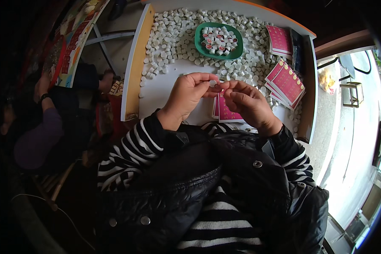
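My left hand (188, 94) pinches a small white cap (213, 83) between thumb and fingertips. Right beside it, my right hand (252, 103) has thumb and fingers pressed together, their tips almost meeting the cap; what they hold, if anything, is too small to make out. Beneath both hands lies a pink sticker sheet (227, 114) with yellowish round marks, partly covered by the right hand. Beyond them, a green tray (197, 41) holds a heap of white caps, several with red round tops (220, 37).
Loose white caps (169, 38) cover much of the walled table, bounded by a wooden side (136, 63). More pink sheets (285, 82) lie at the right, near a dark flat object (297, 51). At far left another person's arm (51, 120) rests by a patterned table (78, 38).
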{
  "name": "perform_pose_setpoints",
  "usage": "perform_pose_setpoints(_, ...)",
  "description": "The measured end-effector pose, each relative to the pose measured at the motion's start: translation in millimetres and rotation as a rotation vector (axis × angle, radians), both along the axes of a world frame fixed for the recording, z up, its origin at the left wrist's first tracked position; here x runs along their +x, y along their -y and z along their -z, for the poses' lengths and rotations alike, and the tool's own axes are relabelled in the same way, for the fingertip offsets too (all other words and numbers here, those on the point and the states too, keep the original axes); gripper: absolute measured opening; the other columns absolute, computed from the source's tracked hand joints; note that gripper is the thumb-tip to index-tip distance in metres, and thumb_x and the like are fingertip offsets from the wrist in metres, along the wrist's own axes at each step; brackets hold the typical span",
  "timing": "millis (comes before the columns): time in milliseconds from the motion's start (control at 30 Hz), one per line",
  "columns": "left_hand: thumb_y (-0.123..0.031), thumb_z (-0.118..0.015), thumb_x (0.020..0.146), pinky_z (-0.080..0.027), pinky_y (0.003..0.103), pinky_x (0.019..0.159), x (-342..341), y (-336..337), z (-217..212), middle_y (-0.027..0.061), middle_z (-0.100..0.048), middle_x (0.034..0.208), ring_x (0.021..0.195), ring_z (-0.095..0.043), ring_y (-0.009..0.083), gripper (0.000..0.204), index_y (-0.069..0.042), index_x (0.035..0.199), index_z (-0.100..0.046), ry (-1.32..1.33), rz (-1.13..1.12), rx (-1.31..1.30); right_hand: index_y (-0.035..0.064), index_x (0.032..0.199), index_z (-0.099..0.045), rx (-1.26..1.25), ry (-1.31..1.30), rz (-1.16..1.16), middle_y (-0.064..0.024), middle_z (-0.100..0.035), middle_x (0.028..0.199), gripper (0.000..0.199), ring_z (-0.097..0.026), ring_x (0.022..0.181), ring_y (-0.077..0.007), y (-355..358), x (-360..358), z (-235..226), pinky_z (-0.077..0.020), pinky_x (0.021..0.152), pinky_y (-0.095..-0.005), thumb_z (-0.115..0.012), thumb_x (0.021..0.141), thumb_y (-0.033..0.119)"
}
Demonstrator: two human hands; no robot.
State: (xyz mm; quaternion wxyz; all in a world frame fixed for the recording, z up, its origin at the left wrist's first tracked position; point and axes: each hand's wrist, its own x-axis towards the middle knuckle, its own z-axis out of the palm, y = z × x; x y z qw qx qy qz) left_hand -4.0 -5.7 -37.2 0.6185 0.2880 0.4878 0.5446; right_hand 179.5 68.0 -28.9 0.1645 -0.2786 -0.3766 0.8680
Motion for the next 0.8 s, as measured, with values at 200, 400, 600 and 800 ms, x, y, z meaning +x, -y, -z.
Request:
perform_pose_setpoints(200, -0.005, -0.045, 0.095, -0.052, 0.032, 0.086, 3.5, -0.2, 2.1, 0.0156, -0.065, 0.105, 0.094, -0.065, 0.0208, 0.025, 0.007, 0.115, -0.056, -0.075, 0.001, 0.033, 0.0018, 0.114, -0.056, -0.007, -0.015, 0.012, 0.0006, -0.057, 0.090, 0.026, -0.045, 0.069, -0.0074, 0.4, -1.9, 4.4, -0.0360, 0.062, -0.0195, -0.056, 0.090, 0.011)
perform_pose_setpoints(400, -0.004, -0.046, 0.094, -0.053, 0.032, 0.085, 3.7, -1.6, 6.3, 0.0163, -0.065, 0.105, 0.094, -0.065, 0.0210, 0.025, 0.008, 0.114, -0.056, -0.114, 0.006, 0.062, 0.0015, 0.117, -0.055, 0.007, 0.016, 0.014, -0.0010, -0.060, 0.098, 0.028, -0.047, 0.072, -0.0055, 0.1, -1.6, 8.3, -0.0373, 0.064, -0.0177, -0.054, 0.091, 0.009)
perform_pose_setpoints(600, -0.001, -0.048, 0.093, -0.054, 0.030, 0.080, 7.3, -4.7, 13.8, 0.0158, -0.065, 0.102, 0.089, -0.066, 0.0194, 0.023, 0.008, 0.112, -0.057, -0.221, -0.015, 0.092, 0.0007, 0.118, -0.055, 0.131, 0.053, -0.032, -0.0001, -0.060, 0.097, 0.028, -0.049, 0.074, -0.0047, -2.0, -0.8, 6.2, -0.0402, 0.066, -0.0187, -0.054, 0.091, 0.008)
perform_pose_setpoints(800, -0.001, -0.050, 0.091, -0.055, 0.027, 0.073, 4.5, -28.1, 18.8, 0.0129, -0.065, 0.098, 0.082, -0.066, 0.0162, 0.021, 0.006, 0.110, -0.058, -0.431, -0.013, 0.122, -0.0002, 0.110, -0.057, 0.790, 0.426, 0.043, -0.0021, -0.057, 0.088, 0.026, -0.053, 0.076, -0.0098, -14.0, 14.8, 20.7, -0.0456, 0.068, -0.0230, -0.061, 0.085, 0.007)
